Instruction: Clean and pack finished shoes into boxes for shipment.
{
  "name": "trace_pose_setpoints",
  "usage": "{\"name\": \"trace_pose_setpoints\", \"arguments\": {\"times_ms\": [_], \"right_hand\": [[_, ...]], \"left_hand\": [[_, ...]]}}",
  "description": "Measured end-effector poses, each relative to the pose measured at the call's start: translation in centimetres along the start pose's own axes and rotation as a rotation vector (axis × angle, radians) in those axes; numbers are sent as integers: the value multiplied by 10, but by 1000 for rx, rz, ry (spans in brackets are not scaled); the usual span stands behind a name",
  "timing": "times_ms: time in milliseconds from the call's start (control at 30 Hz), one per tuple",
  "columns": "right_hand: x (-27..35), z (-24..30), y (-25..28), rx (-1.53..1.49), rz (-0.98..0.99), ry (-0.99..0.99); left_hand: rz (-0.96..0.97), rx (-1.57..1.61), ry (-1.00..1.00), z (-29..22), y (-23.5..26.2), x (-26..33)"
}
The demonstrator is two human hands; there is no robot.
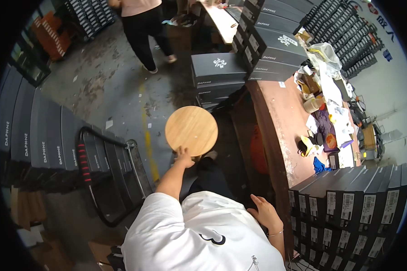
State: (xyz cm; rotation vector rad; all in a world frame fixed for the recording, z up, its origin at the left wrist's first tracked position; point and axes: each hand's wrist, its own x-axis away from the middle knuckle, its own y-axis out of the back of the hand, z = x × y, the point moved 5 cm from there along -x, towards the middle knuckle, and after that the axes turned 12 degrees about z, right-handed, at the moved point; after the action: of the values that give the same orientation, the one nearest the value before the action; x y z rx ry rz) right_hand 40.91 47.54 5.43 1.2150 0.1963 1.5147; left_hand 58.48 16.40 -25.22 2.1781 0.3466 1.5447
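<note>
Disc (pixel 191 124) of pale wood, much like a stool top, lies out ahead of the worker, between trolley and bench; what holds it up is hidden from me. Left hand (pixel 184 159) at its near rim, fingers parted, tips resting on the wood; whether the thumb grips beneath, I cannot tell. Right hand (pixel 267 217) well apart from it, beside the bench, open, fingers loosely extended; thin bracelet (pixel 275 233) at that wrist. White shirt (pixel 199 237) on the worker.

Left of the disc: yellow floor line (pixel 148 135), then trolley (pixel 82 158), black handle banded in red. Beyond that, a row of dark boxes (pixel 47 131). To the right, brown bench (pixel 276 99), littered with papers, a clear plastic bag (pixel 326 55) and blue cloth (pixel 320 165). Box stacks at its near end (pixel 348 203) and far end (pixel 276 45). Farther off, another person (pixel 141 34), pink top, dark trousers.
</note>
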Motion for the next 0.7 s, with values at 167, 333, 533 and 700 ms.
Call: {"name": "trace_pose_setpoints", "arguments": {"times_ms": [167,333,533,700], "right_hand": [[-22,-10,14,37,48,37],[-50,-34,36,80,39,97],[-123,-10,115,-45,-140,217],[-184,3,204,-116,-211,134]], "left_hand": [[-57,-3,79,42,19,-49],[-1,68,82,16,40,-25],[-541,491,-188,-11,103,-51],[-690,1043,-227,-68,256,-81]]}}
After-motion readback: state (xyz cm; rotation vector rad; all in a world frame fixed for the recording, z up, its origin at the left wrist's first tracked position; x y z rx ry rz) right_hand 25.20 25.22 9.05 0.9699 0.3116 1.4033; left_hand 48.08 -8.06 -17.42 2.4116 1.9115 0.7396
